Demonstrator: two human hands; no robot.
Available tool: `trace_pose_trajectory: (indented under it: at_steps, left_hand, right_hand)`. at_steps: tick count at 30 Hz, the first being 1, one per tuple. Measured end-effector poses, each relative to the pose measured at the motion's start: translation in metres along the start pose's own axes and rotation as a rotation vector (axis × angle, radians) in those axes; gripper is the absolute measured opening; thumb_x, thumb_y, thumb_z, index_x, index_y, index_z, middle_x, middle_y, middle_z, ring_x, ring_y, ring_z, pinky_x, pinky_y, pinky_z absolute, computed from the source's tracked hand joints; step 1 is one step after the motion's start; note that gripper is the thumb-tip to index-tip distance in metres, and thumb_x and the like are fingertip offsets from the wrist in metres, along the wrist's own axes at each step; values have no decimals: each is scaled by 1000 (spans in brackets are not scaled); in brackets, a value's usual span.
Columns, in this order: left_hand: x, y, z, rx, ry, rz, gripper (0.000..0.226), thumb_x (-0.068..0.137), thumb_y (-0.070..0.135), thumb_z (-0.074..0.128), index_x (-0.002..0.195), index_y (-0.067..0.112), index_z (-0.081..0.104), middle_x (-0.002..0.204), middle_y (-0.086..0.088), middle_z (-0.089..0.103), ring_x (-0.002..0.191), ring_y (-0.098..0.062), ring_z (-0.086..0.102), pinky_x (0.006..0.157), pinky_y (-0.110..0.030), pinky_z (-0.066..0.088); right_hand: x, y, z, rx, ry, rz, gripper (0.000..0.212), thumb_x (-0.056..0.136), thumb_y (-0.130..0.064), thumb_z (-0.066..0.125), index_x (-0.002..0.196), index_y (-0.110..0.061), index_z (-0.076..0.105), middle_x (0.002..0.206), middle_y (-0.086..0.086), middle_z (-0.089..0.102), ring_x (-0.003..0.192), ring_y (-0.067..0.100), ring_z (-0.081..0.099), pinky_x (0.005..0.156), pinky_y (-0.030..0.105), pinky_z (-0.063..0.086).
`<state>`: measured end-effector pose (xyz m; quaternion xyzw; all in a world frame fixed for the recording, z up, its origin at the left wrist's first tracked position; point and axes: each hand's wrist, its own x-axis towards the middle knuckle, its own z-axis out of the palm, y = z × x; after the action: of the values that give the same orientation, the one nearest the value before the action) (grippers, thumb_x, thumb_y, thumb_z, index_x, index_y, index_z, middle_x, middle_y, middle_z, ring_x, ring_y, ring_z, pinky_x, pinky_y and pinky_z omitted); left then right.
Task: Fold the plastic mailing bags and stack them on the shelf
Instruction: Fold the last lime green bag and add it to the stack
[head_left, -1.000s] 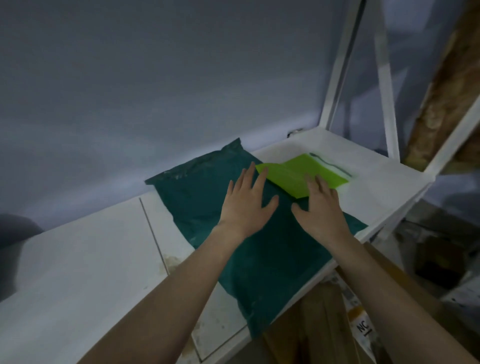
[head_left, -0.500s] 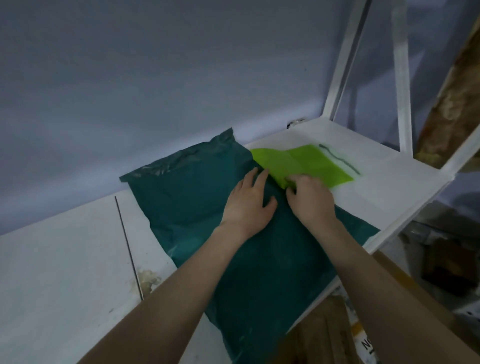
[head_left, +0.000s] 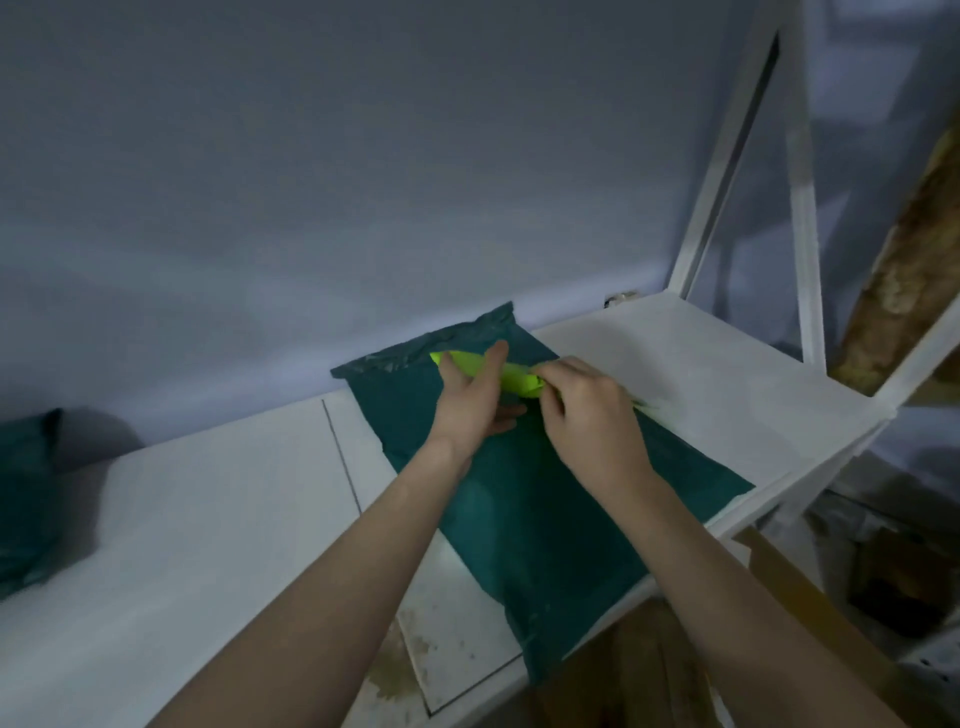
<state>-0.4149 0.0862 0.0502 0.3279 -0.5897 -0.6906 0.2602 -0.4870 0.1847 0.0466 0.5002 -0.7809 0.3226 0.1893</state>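
Pale blue-grey wall and a white painted shelf (head_left: 701, 374) fill your view, dimly lit. Your right hand (head_left: 589, 415), right of centre, has its fingers (head_left: 550, 375) curled in a narrow pinch on the near end of the bright lime-green plastic mailing bag (head_left: 511, 375), which is lifted off the surface and rolled or folded into a slim strip. Your left hand (head_left: 470, 400), just beside it, cups the same strip from below, thumb up across its far side, fingers hidden beneath. Both hands hover over the large dark teal plastic mailing bag (head_left: 540, 509), which lies flat on the shelf from the wall at centre frame down to the front edge, its lower corner hanging over.

To fold well, you would likely bring the edges level before pressing, then crease along the whole length with flat fingers; thin glossy film tends to spring open and slide, so hold the fold down firmly. The teal bag looks smooth with a crinkled sealed top. Another dark teal bundle (head_left: 23, 493) sits at the frame's left edge.
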Motion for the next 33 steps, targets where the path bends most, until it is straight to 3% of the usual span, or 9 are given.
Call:
trace_pose_trajectory:
  at_steps: [3, 6, 11, 14, 18, 22, 25, 29, 33]
  left_hand:
    - [-14, 22, -28, -18, 95, 71, 68, 89, 22, 59, 142, 17, 16, 111, -11, 58, 90, -23, 66, 70, -34, 59]
    - [-35, 43, -60, -92, 125, 133, 77, 89, 7, 54, 146, 23, 6, 117, -17, 56, 92, -24, 63, 57, -23, 57]
    - [-73, 67, -122, -154, 224, 223, 61, 87, 0, 55, 130, 25, 20, 118, -20, 59, 84, -28, 63, 47, -22, 53]
    - [-94, 77, -161, -197, 311, 263, 57, 84, -3, 57, 127, 19, 26, 120, -17, 57, 97, -34, 64, 48, -25, 54]
    - [-123, 85, -206, -281, 410, 296, 70, 82, -6, 59, 136, 19, 23, 123, -12, 51, 107, -33, 59, 48, -23, 54]
    - [-151, 79, -240, -302, 442, 339, 75, 81, -4, 60, 139, 24, 21, 124, -10, 53, 105, -30, 61, 53, -23, 55]
    - [-169, 72, -257, -323, 430, 354, 76, 81, -6, 60, 139, 25, 21, 122, -12, 56, 102, -28, 63, 57, -26, 55]
    - [-192, 57, -273, -262, 418, 327, 74, 81, -3, 65, 136, 26, 25, 119, -9, 59, 102, -25, 64, 59, -24, 56]
    - [-210, 40, -291, -208, 388, 198, 48, 86, 23, 64, 126, 24, 37, 112, -1, 64, 90, -25, 70, 77, -31, 55]
  right_hand:
    - [7, -43, -11, 52, -16, -57, 17, 83, 0, 54, 91, -3, 67, 89, 11, 67, 78, 28, 62, 67, 35, 52]
    - [12, -81, -16, 104, -47, -88, 16, 82, -2, 52, 90, -6, 66, 89, 8, 65, 83, 25, 59, 69, 38, 51]
    - [13, -146, -21, 149, -58, -147, 30, 82, -4, 46, 104, -6, 65, 106, 8, 62, 102, 27, 53, 80, 39, 49]
    - [8, -184, -18, 156, 26, -134, 33, 78, -13, 39, 101, -3, 61, 101, 15, 56, 97, 33, 52, 71, 39, 48]
    - [-2, -229, -8, 327, -40, 78, 15, 90, -23, 49, 92, -7, 49, 94, 13, 54, 87, 34, 53, 63, 32, 30]
    - [-11, -261, 9, 551, -299, 351, 47, 93, -46, 44, 120, -8, 39, 111, 20, 61, 103, 38, 56, 77, 37, 42]
    - [-20, -286, 22, 778, -380, 469, 62, 82, -62, 44, 119, -12, 42, 111, 17, 63, 103, 37, 59, 87, 46, 48]
    - [-22, -312, 32, 1099, -238, 579, 47, 72, -49, 59, 109, -25, 42, 107, -1, 63, 104, 29, 63, 90, 47, 50]
    - [-26, -319, 37, 1206, -105, 573, 53, 74, -20, 68, 121, -16, 45, 120, 9, 62, 105, 27, 62, 92, 50, 49]
